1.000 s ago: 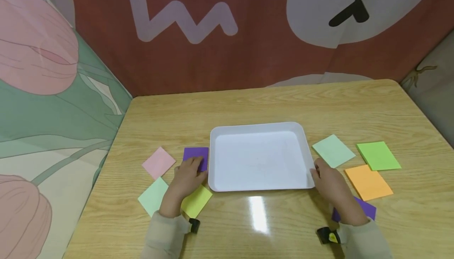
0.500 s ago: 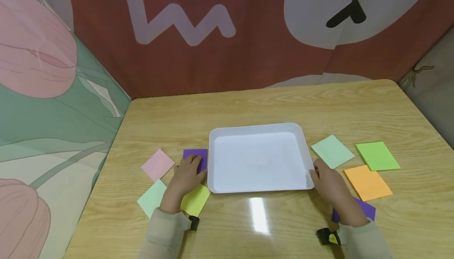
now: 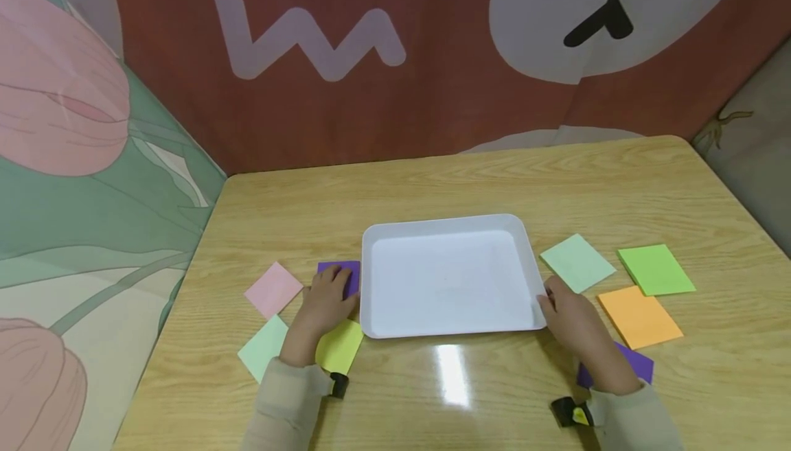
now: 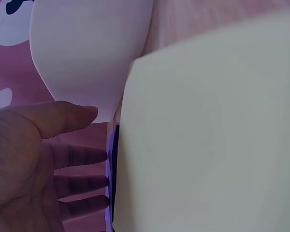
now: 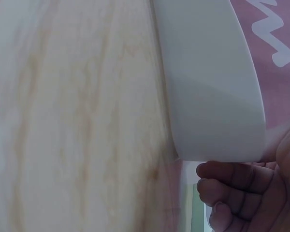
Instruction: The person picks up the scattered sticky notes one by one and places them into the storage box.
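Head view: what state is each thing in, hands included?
Tray: right way up, empty
Left purple paper: flat, partly covered
Left hand: fingers on left purple paper
Right hand: fingers curled at tray's right rim
Yellow paper: flat, partly hidden
Pink paper: flat
Left mint paper: flat, partly hidden
Right mint paper: flat
Orange paper: flat
Green paper: flat, touching orange paper
Right purple paper: flat, partly hidden

A tray (image 3: pixel 451 279) sits on a table (image 3: pixel 395 193) between the left hand (image 3: pixel 324 303) and right hand (image 3: pixel 571 310), four paper notes (image 3: pixel 274 291) to its left, four to its right, a backdrop (image 3: pixel 457 104) behind.
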`<state>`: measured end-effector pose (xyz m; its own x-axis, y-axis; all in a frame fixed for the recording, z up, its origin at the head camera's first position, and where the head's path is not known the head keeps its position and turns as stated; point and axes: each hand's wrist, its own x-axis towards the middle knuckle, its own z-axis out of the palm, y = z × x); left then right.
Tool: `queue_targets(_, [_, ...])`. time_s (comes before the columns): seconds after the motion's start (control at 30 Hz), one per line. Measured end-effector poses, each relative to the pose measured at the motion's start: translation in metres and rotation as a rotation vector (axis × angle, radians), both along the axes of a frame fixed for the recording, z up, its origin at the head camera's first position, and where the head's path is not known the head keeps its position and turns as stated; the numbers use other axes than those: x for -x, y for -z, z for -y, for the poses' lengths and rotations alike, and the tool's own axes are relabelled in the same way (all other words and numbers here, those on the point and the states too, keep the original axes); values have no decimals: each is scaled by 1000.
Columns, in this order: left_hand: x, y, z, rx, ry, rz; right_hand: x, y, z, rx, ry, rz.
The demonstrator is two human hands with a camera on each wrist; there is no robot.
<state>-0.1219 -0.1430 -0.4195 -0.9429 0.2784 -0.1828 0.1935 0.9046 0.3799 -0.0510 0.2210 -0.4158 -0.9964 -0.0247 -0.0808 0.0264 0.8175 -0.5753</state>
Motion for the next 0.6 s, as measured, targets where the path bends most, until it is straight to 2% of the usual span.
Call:
queue_targets(0.37, [3,3,2,-31,-19,-2,0,1,0,0,0,-22])
queue_targets(0.6, [6,8,2,9,-19,-15,0,2,-1,1,-1,-27])
